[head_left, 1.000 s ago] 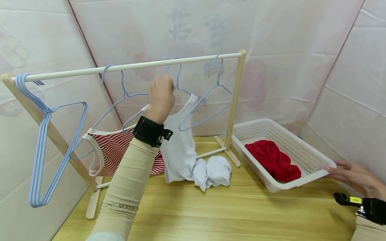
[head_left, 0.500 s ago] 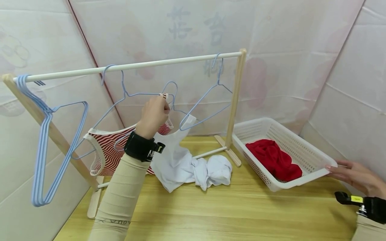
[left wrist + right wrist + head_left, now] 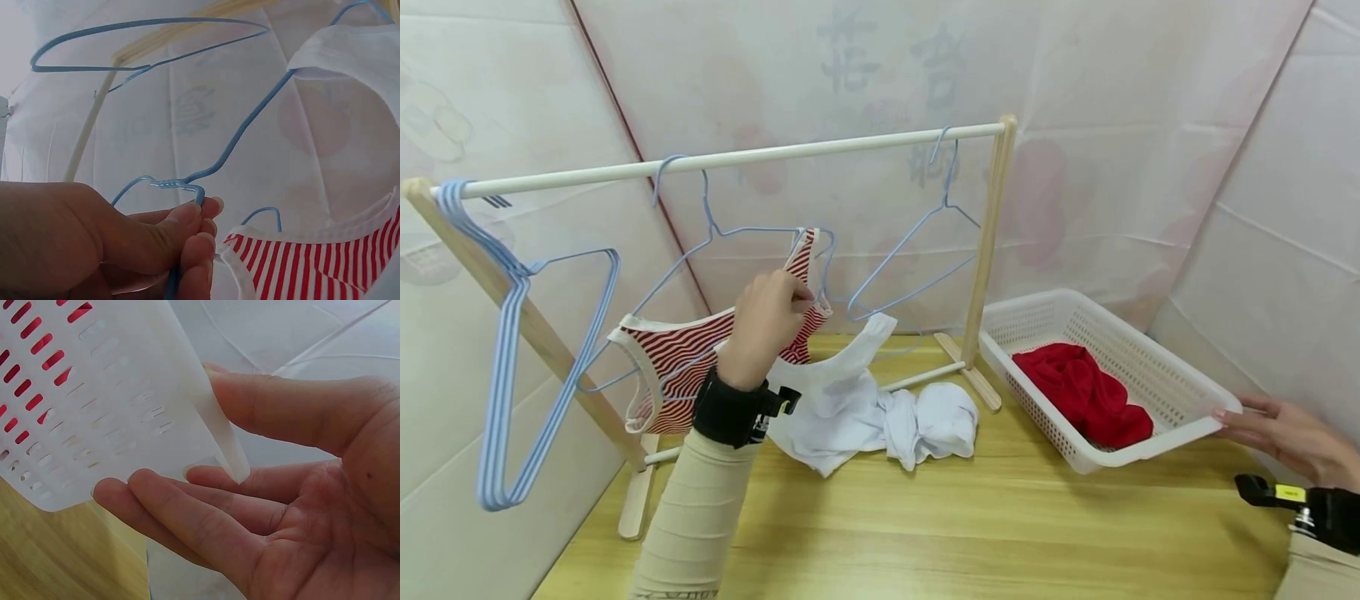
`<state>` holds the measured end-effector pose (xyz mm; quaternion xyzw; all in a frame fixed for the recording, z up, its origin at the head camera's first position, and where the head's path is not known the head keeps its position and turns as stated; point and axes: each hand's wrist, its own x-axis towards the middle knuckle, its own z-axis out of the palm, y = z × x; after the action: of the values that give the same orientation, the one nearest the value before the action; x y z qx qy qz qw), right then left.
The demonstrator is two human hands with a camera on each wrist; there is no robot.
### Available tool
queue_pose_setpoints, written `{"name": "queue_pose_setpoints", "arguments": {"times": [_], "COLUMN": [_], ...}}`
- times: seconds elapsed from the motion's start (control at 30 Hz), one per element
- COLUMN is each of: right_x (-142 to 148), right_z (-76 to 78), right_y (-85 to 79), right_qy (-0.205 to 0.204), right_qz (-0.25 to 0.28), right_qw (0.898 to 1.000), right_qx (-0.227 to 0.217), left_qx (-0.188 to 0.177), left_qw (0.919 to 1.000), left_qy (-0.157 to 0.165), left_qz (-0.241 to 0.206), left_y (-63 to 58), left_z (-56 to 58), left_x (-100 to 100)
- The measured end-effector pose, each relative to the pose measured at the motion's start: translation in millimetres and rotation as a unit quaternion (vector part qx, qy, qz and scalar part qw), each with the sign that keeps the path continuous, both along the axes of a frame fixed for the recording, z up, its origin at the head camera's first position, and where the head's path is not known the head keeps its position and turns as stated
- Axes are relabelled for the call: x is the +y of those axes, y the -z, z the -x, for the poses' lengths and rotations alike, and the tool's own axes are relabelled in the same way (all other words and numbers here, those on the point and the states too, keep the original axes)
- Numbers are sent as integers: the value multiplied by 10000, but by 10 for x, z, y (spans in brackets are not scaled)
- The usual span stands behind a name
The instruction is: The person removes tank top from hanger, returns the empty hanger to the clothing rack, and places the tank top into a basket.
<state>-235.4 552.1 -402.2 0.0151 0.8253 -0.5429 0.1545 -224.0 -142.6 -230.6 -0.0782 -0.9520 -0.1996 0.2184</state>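
My left hand point(image 3: 765, 321) pinches a blue wire hanger point(image 3: 234, 137) just below its twisted neck, in front of the rack. A white tank top point(image 3: 838, 367) hangs from that hanger, its lower part crumpled on the table. Behind the hand, a red-and-white striped tank top point(image 3: 688, 362) hangs on another hanger point(image 3: 679, 262) hooked over the rail. My right hand point(image 3: 1296, 437) grips the corner of a white plastic basket point(image 3: 134, 381), thumb at the rim and fingers under the outside. A crumpled red cloth point(image 3: 1082, 396) lies in the basket.
A rack with a white rail point(image 3: 850, 147) and wooden posts stands across the table point(image 3: 955, 525). Several blue hangers point(image 3: 508, 375) bunch at its left end. One bare hanger point(image 3: 917, 229) hangs near the right post point(image 3: 990, 250). Printed fabric walls point(image 3: 1090, 100) enclose the back and sides.
My left hand has moved down and slightly left, taking the hanger off the rail. The white tank top has sunk and folded onto the table. The right hand has stayed at the basket corner.
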Motion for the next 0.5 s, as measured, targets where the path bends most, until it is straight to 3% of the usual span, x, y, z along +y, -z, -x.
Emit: {"name": "queue_pose_setpoints", "arguments": {"times": [0.33, 0.5], "right_x": [-16, -44], "right_z": [9, 40], "right_y": [-33, -55], "right_qy": [-43, -61], "right_qz": [384, -266], "right_qw": [9993, 9996], "right_qx": [19, 48], "left_qx": [4, 83], "left_qw": [9993, 9984], "left_qy": [-39, -79], "left_qz": [-383, -550], "left_y": [330, 434], "left_z": [-266, -403], "left_x": [-101, -145]}}
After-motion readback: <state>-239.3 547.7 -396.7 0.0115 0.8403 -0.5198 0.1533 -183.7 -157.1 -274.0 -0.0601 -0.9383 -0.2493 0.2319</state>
